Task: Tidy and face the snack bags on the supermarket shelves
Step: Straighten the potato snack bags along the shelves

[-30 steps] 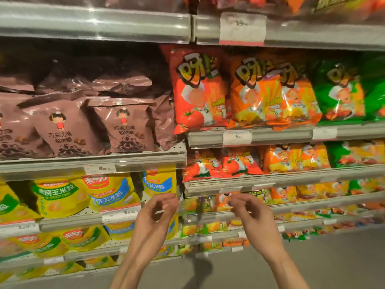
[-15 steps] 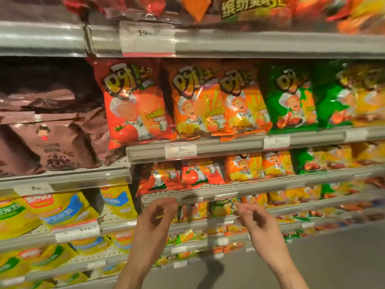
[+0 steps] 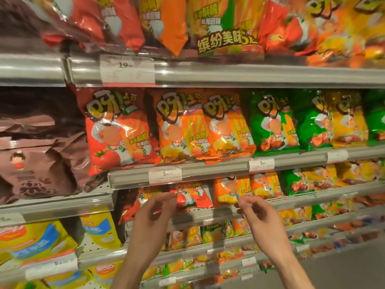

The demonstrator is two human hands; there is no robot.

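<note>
- Up front, both hands are raised before the shelf rail (image 3: 208, 215) that carries the small snack bags, with open air between the two hands.
- Left hand (image 3: 153, 217): fingers loosely curled, tips close to a small red tomato bag (image 3: 187, 198); whether they touch it I cannot tell, and they hold nothing that shows.
- Right hand (image 3: 262, 220): fingers (image 3: 246, 202) bent and relaxed, holding nothing, just below a small orange bag (image 3: 231, 190).
- One shelf up, a large red bag (image 3: 118, 132) leans out past the rail edge beside two overlapping orange bags (image 3: 200, 130), then green bags (image 3: 273, 122).
- Price tags (image 3: 165, 174) sit clipped on the rail under them.
- Brown bags (image 3: 37, 159) slump at the left; yellow bags (image 3: 35, 240) fill the shelf below.
</note>
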